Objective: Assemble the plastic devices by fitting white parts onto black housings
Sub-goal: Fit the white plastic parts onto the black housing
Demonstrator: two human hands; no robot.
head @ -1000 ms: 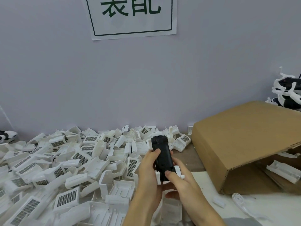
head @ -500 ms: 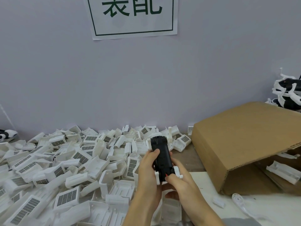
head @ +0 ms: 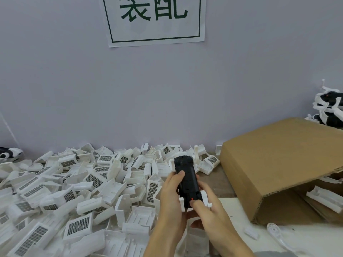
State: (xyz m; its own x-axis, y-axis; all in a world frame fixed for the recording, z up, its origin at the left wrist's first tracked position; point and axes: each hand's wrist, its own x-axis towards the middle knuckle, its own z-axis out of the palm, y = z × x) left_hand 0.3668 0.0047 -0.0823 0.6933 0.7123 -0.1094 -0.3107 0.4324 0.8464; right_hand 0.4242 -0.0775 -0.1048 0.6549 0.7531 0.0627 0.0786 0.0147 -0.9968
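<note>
Head view: pretty much everything happens bottom centre of the frame, with a wall behind.
Black housing (head: pixel 186 179): held up off the worktop (head: pixel 225 177), long axis pointing away from the person, probably so both ends can be reached at once.
White part (head: pixel 205 198): sits at the near end of the housing, with white tabs sticking out on both sides. Looks seated or close to it, but I can't tell if it's fully clicked in.
Left hand (head: pixel 171 199): wrapped around the left side of the housing, thumb lying on top; I'd say it's the steadying grip.
Right hand (head: pixel 207 213): pinching the near end, thumb tip pressed right by a small red spot, likely pushing the white piece home.
Pile of white parts (head: pixel 78 186): loose heap filling the lower left, close by for easy grabbing.
Cardboard box (head: pixel 278 173): on its side at right, open end facing the lower right corner, more white pieces inside.
Finished units (head: pixel 331 108): a black and white stack at the far right edge, behind the box.
Sign (head: pixel 155 19): top centre on the wall.
</note>
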